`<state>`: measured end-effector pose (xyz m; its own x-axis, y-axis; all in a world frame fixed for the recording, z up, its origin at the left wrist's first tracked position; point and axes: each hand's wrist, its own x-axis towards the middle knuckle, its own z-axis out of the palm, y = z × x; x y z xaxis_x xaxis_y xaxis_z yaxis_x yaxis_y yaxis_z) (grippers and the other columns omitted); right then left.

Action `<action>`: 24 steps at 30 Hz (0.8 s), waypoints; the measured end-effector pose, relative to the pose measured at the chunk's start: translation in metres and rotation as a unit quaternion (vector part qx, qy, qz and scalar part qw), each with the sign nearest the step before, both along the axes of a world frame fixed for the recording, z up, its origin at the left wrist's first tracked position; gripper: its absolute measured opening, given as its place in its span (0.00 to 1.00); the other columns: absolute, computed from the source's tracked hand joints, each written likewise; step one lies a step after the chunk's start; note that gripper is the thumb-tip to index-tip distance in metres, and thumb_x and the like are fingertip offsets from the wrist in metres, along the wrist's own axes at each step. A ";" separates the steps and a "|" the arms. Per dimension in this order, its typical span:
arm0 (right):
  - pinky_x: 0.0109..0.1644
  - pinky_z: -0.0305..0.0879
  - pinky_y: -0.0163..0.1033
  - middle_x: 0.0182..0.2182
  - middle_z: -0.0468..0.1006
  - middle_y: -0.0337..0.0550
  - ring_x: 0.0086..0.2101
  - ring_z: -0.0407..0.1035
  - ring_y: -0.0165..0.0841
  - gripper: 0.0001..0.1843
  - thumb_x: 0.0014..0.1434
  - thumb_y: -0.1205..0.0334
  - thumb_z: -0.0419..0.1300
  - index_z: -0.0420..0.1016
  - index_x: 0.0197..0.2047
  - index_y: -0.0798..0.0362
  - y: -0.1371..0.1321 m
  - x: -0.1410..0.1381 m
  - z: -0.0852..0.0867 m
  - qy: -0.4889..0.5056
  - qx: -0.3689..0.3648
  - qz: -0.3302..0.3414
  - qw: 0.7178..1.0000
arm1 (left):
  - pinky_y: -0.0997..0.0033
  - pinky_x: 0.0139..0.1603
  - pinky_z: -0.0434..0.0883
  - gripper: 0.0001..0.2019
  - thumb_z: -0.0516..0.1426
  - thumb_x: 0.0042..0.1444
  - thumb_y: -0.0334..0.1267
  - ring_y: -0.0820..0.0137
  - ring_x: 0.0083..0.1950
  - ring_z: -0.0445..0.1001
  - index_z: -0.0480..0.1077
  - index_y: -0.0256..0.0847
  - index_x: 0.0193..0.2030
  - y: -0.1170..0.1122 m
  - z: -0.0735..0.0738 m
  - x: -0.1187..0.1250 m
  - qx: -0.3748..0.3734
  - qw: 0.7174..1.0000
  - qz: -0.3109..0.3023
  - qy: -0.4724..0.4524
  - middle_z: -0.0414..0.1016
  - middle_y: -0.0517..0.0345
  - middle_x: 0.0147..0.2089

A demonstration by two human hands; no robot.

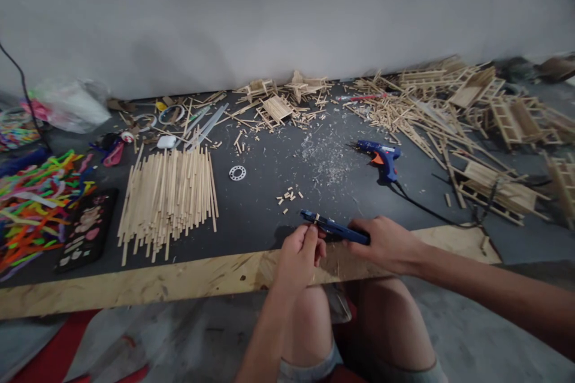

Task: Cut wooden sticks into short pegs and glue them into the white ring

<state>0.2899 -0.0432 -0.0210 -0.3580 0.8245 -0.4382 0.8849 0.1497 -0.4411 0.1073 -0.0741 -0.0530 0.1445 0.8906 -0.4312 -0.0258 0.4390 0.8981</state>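
Observation:
My right hand [384, 245] is closed around the handle of a blue cutter [335, 227] at the table's near edge. My left hand [299, 254] is closed in a pinch at the cutter's blade end, holding a small wooden stick piece that is mostly hidden by the fingers. A few short cut stick bits [290, 196] lie just beyond the cutter. A large bundle of long wooden sticks [168, 197] lies to the left on the dark tabletop [260, 203].
A blue glue gun [381, 157] with a black cord lies to the right. Stick-built models and loose sticks [489, 114] crowd the right and back. Coloured pipe cleaners [33, 203], a phone [87, 228] and a white ring [237, 173] lie left and centre. My knees show below the table's wooden edge.

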 end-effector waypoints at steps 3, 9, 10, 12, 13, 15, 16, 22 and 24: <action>0.27 0.51 0.35 0.22 0.74 0.41 0.23 0.66 0.31 0.16 0.55 0.51 0.51 0.75 0.32 0.51 -0.001 0.000 -0.001 -0.002 0.009 -0.001 1.000 | 0.76 0.21 0.55 0.15 0.46 0.59 0.48 0.78 0.18 0.57 0.62 0.38 0.29 0.000 0.003 -0.001 0.000 1.000 0.003 -0.005 0.61 0.65 0.18; 0.26 0.49 0.35 0.22 0.75 0.42 0.24 0.67 0.33 0.17 0.56 0.50 0.50 0.74 0.32 0.50 0.001 0.007 -0.007 -0.030 0.027 -0.006 0.999 | 0.77 0.20 0.55 0.16 0.47 0.58 0.50 0.78 0.18 0.58 0.63 0.38 0.32 0.000 0.008 -0.009 -0.007 1.000 0.007 -0.027 0.61 0.66 0.19; 0.26 0.49 0.35 0.23 0.75 0.42 0.24 0.68 0.33 0.17 0.57 0.49 0.49 0.74 0.32 0.50 0.002 0.009 -0.009 -0.039 0.030 -0.006 0.999 | 0.77 0.19 0.54 0.17 0.47 0.58 0.51 0.79 0.17 0.57 0.63 0.38 0.32 0.000 0.008 -0.010 -0.009 1.000 0.000 -0.019 0.61 0.66 0.20; 0.26 0.48 0.36 0.23 0.75 0.43 0.25 0.68 0.34 0.19 0.57 0.47 0.49 0.73 0.31 0.50 0.002 0.013 -0.011 -0.059 0.034 -0.006 0.998 | 0.77 0.19 0.54 0.17 0.47 0.58 0.51 0.79 0.18 0.57 0.64 0.38 0.32 0.001 0.008 -0.014 -0.008 1.000 -0.013 0.008 0.62 0.65 0.21; 0.26 0.48 0.36 0.23 0.75 0.43 0.25 0.68 0.35 0.19 0.57 0.46 0.48 0.73 0.31 0.50 0.003 0.015 -0.012 -0.066 0.033 -0.008 0.997 | 0.77 0.19 0.55 0.18 0.47 0.58 0.51 0.79 0.18 0.57 0.65 0.38 0.32 0.002 0.008 -0.017 -0.003 0.999 -0.018 0.026 0.63 0.65 0.21; 0.27 0.48 0.36 0.24 0.75 0.44 0.26 0.69 0.36 0.20 0.57 0.45 0.48 0.73 0.32 0.50 0.004 0.018 -0.014 -0.077 0.029 -0.016 0.996 | 0.77 0.21 0.56 0.18 0.48 0.57 0.51 0.78 0.19 0.58 0.67 0.38 0.33 0.003 0.007 -0.023 0.016 0.997 -0.023 0.068 0.64 0.64 0.22; 0.27 0.48 0.36 0.24 0.75 0.44 0.27 0.69 0.36 0.21 0.57 0.45 0.47 0.73 0.32 0.50 0.004 0.019 -0.015 -0.082 0.027 -0.022 0.996 | 0.77 0.22 0.57 0.18 0.48 0.57 0.51 0.78 0.20 0.59 0.68 0.38 0.34 0.004 0.007 -0.028 0.029 0.995 -0.021 0.091 0.65 0.63 0.22; 0.27 0.48 0.36 0.25 0.76 0.44 0.28 0.69 0.36 0.20 0.58 0.46 0.47 0.72 0.30 0.50 0.006 0.024 -0.018 -0.083 0.023 -0.060 0.994 | 0.72 0.32 0.63 0.17 0.51 0.56 0.50 0.69 0.30 0.69 0.73 0.40 0.37 0.029 0.008 -0.064 0.131 0.942 0.024 0.308 0.72 0.57 0.27; 0.27 0.48 0.36 0.25 0.76 0.44 0.27 0.69 0.36 0.20 0.58 0.46 0.47 0.72 0.30 0.50 0.006 0.024 -0.018 -0.079 0.026 -0.069 0.994 | 0.70 0.35 0.63 0.16 0.50 0.56 0.49 0.66 0.33 0.71 0.73 0.41 0.38 0.047 0.007 -0.075 0.171 0.905 0.020 0.388 0.75 0.54 0.31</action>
